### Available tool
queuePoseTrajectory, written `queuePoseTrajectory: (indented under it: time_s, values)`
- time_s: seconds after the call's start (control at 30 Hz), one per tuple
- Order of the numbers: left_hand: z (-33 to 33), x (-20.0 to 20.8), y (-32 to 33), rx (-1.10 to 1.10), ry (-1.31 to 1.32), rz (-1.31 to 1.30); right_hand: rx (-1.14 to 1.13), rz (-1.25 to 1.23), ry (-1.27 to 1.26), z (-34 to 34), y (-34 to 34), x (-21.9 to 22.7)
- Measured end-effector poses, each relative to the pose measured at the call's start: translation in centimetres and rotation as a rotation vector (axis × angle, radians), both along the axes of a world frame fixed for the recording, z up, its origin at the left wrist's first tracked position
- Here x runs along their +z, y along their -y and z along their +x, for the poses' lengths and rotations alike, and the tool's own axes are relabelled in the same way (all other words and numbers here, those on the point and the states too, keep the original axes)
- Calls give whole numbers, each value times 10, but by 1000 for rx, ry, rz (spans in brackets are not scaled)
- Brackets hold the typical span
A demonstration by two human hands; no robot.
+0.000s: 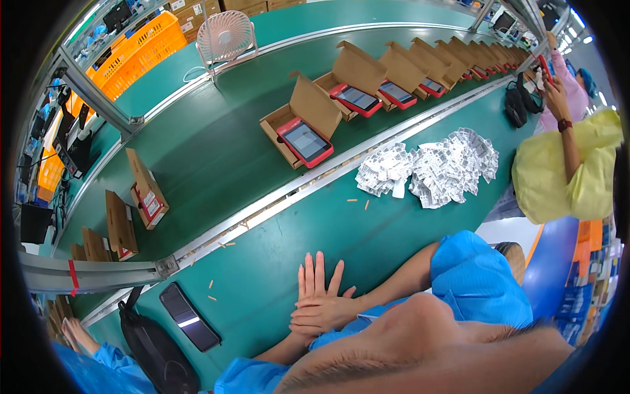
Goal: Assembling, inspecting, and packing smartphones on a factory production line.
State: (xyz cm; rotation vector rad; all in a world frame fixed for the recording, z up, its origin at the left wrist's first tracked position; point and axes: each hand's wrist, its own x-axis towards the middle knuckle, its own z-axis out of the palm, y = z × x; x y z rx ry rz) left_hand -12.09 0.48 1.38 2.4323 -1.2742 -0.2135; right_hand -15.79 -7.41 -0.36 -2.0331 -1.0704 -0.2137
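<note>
your right hand (pixel 328 313) lies flat over your spread left hand (pixel 319 279), both seemingly empty; white slips (pixel 436 169) ahead-right, left hand nearer.

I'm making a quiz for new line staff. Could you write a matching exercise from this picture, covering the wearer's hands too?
1. Right hand
2. Fan
3. Left hand
4. Paper slips

A. Partly covered by the other hand
B. White, heaped on the green table
C. Laid across the other hand
D. Pale pink

Pairs: 1-C, 2-D, 3-A, 4-B
</note>
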Motion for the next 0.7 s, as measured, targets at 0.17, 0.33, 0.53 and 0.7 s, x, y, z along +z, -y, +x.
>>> queuePoseTrajectory:
  time_s: [0.17,0.33,0.53,0.7]
  values:
    - [1,1,1,-8,-28,-9,4,-3,1,0,3,0]
    - [0,0,-1,-12,-42,20,18,1,0,0,3,2]
    - [1,-4,0,-37,-36,87,17,-3,1,2,4,3]
    - [2,0,-1,-43,-32,115,24,-2,2,2,6,4]
